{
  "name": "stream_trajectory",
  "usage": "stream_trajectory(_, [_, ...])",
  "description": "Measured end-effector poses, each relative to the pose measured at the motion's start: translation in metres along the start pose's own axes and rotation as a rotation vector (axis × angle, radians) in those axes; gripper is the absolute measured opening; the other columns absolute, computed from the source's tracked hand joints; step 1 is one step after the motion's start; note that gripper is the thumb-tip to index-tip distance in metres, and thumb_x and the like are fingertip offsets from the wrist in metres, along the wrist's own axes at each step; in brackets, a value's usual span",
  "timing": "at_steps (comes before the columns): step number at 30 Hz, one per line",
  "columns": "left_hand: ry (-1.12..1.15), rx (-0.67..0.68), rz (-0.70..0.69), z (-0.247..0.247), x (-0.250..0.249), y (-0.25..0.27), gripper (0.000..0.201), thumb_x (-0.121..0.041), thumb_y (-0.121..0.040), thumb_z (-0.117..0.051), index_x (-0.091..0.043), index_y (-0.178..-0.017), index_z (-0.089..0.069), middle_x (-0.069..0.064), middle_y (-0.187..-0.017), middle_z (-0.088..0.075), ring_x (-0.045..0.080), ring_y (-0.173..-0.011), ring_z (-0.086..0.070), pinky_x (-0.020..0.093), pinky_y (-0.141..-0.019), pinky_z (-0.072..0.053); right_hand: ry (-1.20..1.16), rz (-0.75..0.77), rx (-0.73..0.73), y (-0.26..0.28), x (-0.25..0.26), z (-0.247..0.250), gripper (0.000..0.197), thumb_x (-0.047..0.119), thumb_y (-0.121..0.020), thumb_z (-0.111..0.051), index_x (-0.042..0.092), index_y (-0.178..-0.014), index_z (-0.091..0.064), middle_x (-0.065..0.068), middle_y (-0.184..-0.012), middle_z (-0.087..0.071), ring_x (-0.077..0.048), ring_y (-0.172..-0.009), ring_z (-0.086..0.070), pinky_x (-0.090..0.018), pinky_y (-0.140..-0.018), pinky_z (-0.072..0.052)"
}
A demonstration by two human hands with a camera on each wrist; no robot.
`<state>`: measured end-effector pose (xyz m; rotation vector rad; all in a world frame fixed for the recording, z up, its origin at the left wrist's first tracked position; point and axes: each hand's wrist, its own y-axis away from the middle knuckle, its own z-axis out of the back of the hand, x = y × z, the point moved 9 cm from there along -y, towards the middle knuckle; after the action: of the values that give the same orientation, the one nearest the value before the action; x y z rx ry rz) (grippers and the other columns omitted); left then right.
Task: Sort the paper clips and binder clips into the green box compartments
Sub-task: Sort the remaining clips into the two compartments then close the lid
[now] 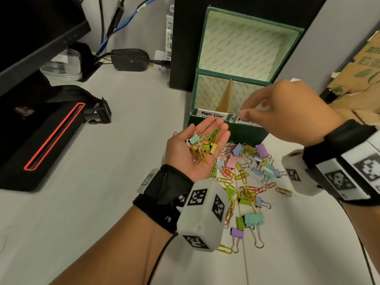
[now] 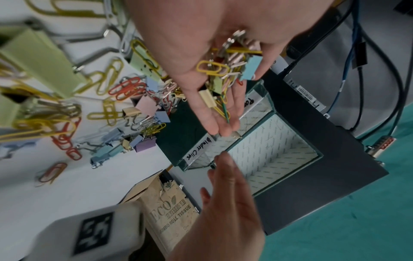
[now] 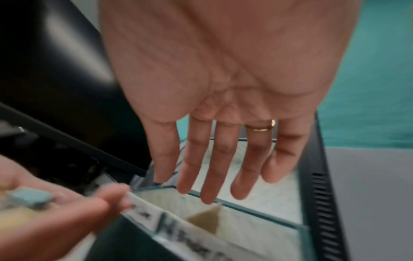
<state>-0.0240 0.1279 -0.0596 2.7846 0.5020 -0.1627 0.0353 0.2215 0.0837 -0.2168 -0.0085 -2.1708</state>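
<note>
The green box (image 1: 242, 132) stands with its lid up, and a cardboard divider (image 1: 226, 97) splits it into a left part labelled "Paper Clips" (image 1: 212, 114) and a right part labelled for binder clips (image 1: 244, 120). My left hand (image 1: 181, 149) lies palm up just before the box, fingers straight, carrying a heap of mixed clips (image 1: 202, 145). My right hand (image 1: 287, 112) hovers over the binder clip side, its fingers (image 3: 210, 167) straight and holding nothing. A pile of coloured paper clips and binder clips (image 1: 246, 173) is spread on the table under both wrists.
A black tower (image 1: 185, 48) stands behind the box. A torn cardboard carton (image 1: 359, 75) sits at the right. A monitor (image 1: 37, 27), a black device with a red outline (image 1: 41, 130) and cables (image 1: 127, 58) fill the left and back of the white table (image 1: 102, 202).
</note>
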Motion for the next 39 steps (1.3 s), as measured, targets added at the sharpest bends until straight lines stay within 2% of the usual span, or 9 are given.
stream_trajectory(2, [-0.006,-0.018,-0.007,0.0,0.0,0.001,0.048,-0.026,-0.101,-0.033,0.007,-0.106,-0.068,0.021,-0.109,-0.069,0.033,-0.097,-0.068,0.042,-0.089,-0.054,-0.09,0.089,0.083,0.015,0.027,-0.005,0.009,0.043,-0.085,-0.067,0.035,-0.083,-0.071,0.024,-0.077,-0.063,0.004,-0.076,-0.06,-0.014,-0.062,-0.041])
stream_trajectory(4, [-0.037,-0.018,-0.007,-0.003,0.0,0.003,0.045,-0.026,-0.101,-0.031,0.004,-0.115,-0.062,0.02,-0.118,-0.066,0.032,-0.104,-0.065,0.038,-0.082,-0.057,-0.092,0.143,0.146,0.026,0.046,-0.016,0.008,0.044,-0.082,-0.072,0.036,-0.082,-0.072,0.021,-0.075,-0.067,0.004,-0.072,-0.062,-0.017,-0.065,-0.049])
stream_trajectory(7, [-0.054,-0.026,-0.024,-0.004,-0.001,0.004,0.046,-0.026,-0.101,-0.029,0.004,-0.123,-0.057,0.019,-0.117,-0.066,0.031,-0.1,-0.065,0.036,-0.072,-0.057,0.026,0.121,0.168,0.03,0.051,-0.034,0.02,0.052,-0.077,-0.073,0.038,-0.09,-0.069,0.016,-0.081,-0.068,-0.007,-0.079,-0.064,-0.033,-0.073,-0.055])
stream_trajectory(13, [-0.056,-0.049,-0.043,-0.004,0.0,0.006,0.045,-0.025,-0.101,-0.03,0.004,-0.119,-0.059,0.02,-0.107,-0.068,0.029,-0.091,-0.066,0.03,-0.057,-0.057,0.166,0.073,0.114,0.032,0.052,-0.045,0.036,0.062,-0.074,-0.068,0.039,-0.102,-0.066,0.01,-0.094,-0.067,-0.019,-0.088,-0.063,-0.034,-0.073,-0.053])
stream_trajectory(19, [-0.065,-0.034,-0.03,-0.004,0.001,0.005,0.046,-0.026,-0.102,-0.028,0.003,-0.117,-0.059,0.019,-0.116,-0.065,0.03,-0.099,-0.063,0.039,-0.077,-0.05,0.181,0.085,0.09,0.036,0.054,-0.039,0.024,0.053,-0.078,-0.064,0.035,-0.094,-0.065,0.007,-0.09,-0.067,-0.021,-0.082,-0.064,-0.035,-0.07,-0.055])
stream_trajectory(23, [-0.035,-0.02,-0.044,-0.003,-0.004,0.004,0.045,-0.024,-0.101,-0.03,0.005,-0.117,-0.06,0.02,-0.111,-0.067,0.031,-0.098,-0.065,0.04,-0.094,-0.048,0.093,0.038,0.098,0.039,0.047,-0.026,0.033,0.06,-0.068,-0.055,0.036,-0.088,-0.064,0.011,-0.081,-0.068,-0.018,-0.075,-0.064,-0.035,-0.068,-0.055])
stream_trajectory(27, [0.008,-0.01,-0.042,-0.005,-0.005,0.004,0.043,-0.023,-0.101,-0.032,0.007,-0.11,-0.062,0.021,-0.102,-0.07,0.032,-0.093,-0.066,0.04,-0.093,-0.048,-0.049,0.026,0.077,0.04,0.042,-0.016,0.016,0.04,-0.071,-0.065,0.035,-0.086,-0.067,0.015,-0.071,-0.069,-0.006,-0.067,-0.064,-0.033,-0.069,-0.056])
stream_trajectory(31, [0.021,-0.001,-0.016,-0.004,-0.003,0.004,0.045,-0.024,-0.101,-0.032,0.006,-0.104,-0.065,0.02,-0.099,-0.071,0.032,-0.088,-0.068,0.043,-0.089,-0.052,-0.126,0.051,-0.038,0.034,0.034,0.005,0.014,0.026,-0.077,-0.071,0.033,-0.089,-0.068,0.016,-0.072,-0.067,-0.003,-0.065,-0.064,-0.019,-0.064,-0.049])
stream_trajectory(39, [0.038,-0.005,0.029,-0.001,0.0,0.002,0.053,-0.025,-0.1,-0.033,0.01,-0.089,-0.073,0.021,-0.101,-0.07,0.034,-0.093,-0.066,0.044,-0.1,-0.044,-0.196,-0.079,-0.295,-0.001,-0.021,0.037,0.013,0.029,-0.08,-0.075,0.03,-0.091,-0.069,0.011,-0.077,-0.069,-0.009,-0.074,-0.065,-0.045,-0.093,-0.05])
